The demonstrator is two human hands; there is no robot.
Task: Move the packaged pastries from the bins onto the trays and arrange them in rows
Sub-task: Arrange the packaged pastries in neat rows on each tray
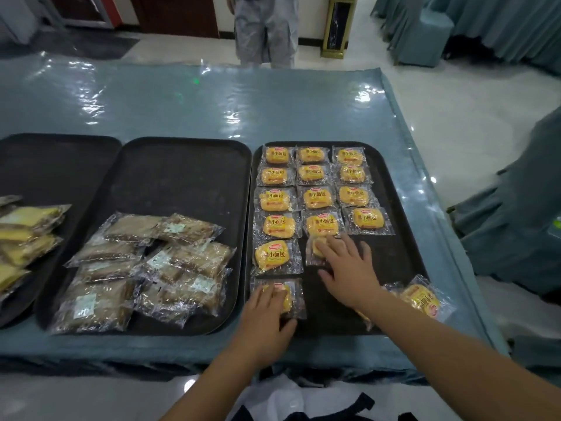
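Three black trays sat side by side on a blue table (212, 110). The right tray (403, 238) held yellow buns (317, 197) in clear packs, lined up in three neat rows. The right hand (349, 268) lay flat on one pack (314, 253) in the middle row — fingers straight and spread apart. The left hand (267, 317) pressed on the nearest pack (288, 294) in the left row, fingers straight and close together. One loose bun (422, 299) lay at the tray's near right corner. The middle tray (182, 177) held a pile of brown cakes (151, 268) near its front.
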